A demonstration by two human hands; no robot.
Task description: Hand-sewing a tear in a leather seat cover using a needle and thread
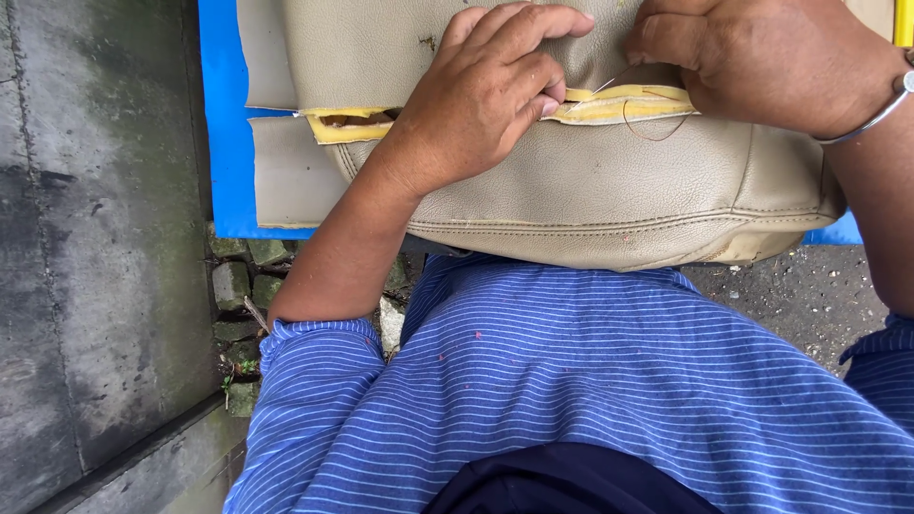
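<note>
A beige leather seat cushion [609,190] lies in front of me, with a split seam showing yellow foam [347,126]. My left hand [481,95] presses down on the cushion beside the tear, fingers curled over the upper flap. My right hand [752,57] is closed in a pinch at the right end of the tear, next to a thin needle [604,86]. A dark thread [652,128] loops down from there over the leather. Whether the fingers hold the needle or only the thread I cannot tell.
The cushion rests on a blue board [224,124]. Grey concrete [86,238] lies to the left, stone rubble [243,286] below the board, gravelly ground [809,295] at right. A metal bangle [881,109] circles my right wrist. My blue striped shirt [571,381] fills the bottom.
</note>
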